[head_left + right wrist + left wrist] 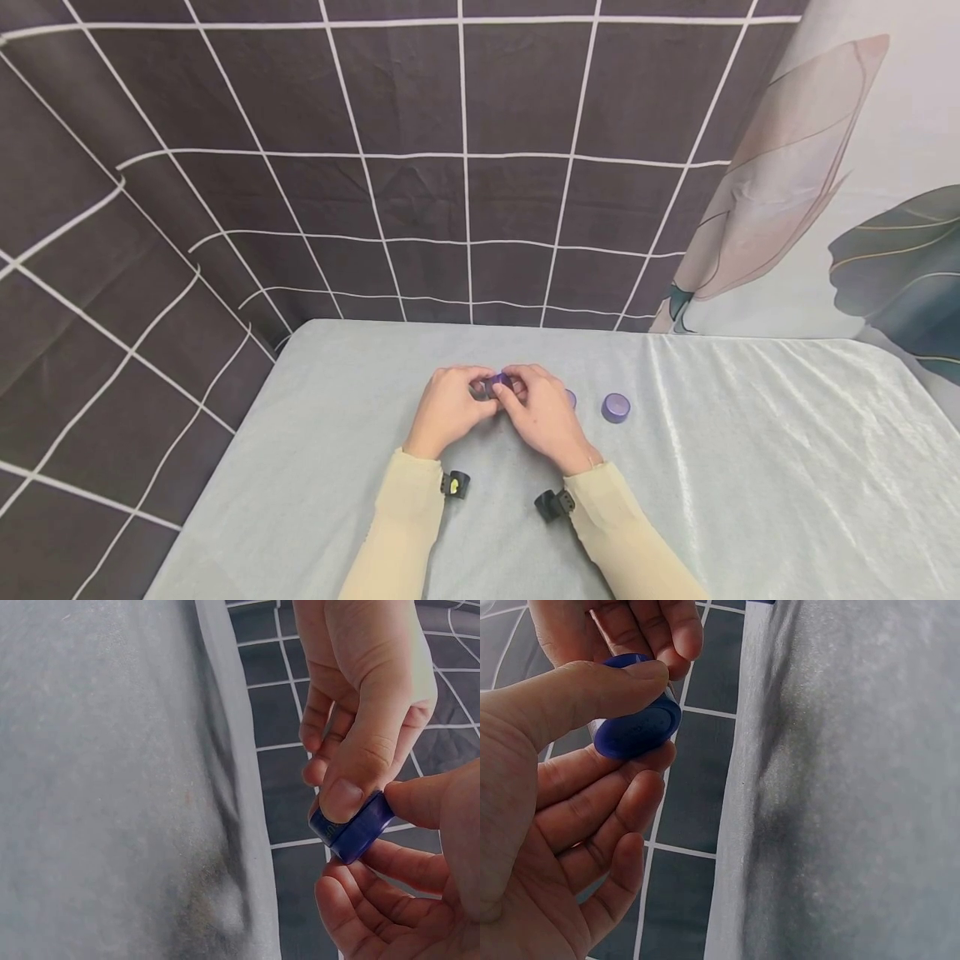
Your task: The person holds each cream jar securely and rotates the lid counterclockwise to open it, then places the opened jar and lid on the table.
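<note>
Both hands hold a small round purple-blue jar (500,382) above the pale cloth-covered table (337,533). My left hand (447,404) grips it from the left, its thumb lying across the jar (639,733) in the left wrist view. My right hand (542,410) pinches the other side of the jar (364,834) between thumb and fingers, as the right wrist view shows. A seam runs round the jar, with partly covered lettering beside it. A similar purple round piece (572,398) is mostly hidden behind the right hand. Another purple round piece (616,407) lies farther right.
A dark tiled-pattern curtain (412,192) hangs behind the table and along its left side. Leaf-patterned fabric (795,167) covers the back right. Black wrist devices (553,504) are strapped near both cuffs.
</note>
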A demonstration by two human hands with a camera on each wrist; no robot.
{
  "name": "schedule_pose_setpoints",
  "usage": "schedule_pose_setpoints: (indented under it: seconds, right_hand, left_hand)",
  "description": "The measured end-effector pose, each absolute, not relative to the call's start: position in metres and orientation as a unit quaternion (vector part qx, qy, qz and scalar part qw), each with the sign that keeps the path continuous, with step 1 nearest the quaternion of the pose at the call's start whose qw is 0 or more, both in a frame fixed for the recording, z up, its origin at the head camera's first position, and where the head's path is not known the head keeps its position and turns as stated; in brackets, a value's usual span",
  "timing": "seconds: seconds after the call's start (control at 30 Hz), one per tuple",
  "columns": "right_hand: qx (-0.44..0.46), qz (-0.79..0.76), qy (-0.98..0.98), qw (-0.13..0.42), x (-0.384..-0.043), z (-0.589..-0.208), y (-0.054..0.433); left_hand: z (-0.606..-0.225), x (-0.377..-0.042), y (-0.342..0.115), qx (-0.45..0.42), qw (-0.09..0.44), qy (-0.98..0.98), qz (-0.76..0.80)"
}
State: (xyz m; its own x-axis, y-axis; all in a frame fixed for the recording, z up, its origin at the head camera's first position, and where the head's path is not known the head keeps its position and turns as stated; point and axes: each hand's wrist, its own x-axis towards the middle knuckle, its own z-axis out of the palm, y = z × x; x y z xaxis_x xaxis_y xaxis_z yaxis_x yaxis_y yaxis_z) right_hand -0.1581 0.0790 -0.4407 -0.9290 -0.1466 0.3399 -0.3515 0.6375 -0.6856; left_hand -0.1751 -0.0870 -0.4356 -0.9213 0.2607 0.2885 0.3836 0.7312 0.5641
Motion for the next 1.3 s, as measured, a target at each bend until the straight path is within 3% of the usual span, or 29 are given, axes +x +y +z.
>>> schedule_pose_setpoints:
  seconds: [1.3]
  right_hand:
    - [0.155, 0.399, -0.896, 0.122, -0.159, -0.4409, 0.0796]
  left_hand:
    - [-0.4341, -0.1741, -0.0881, -0.174, 0.094, -0.923, -0.329]
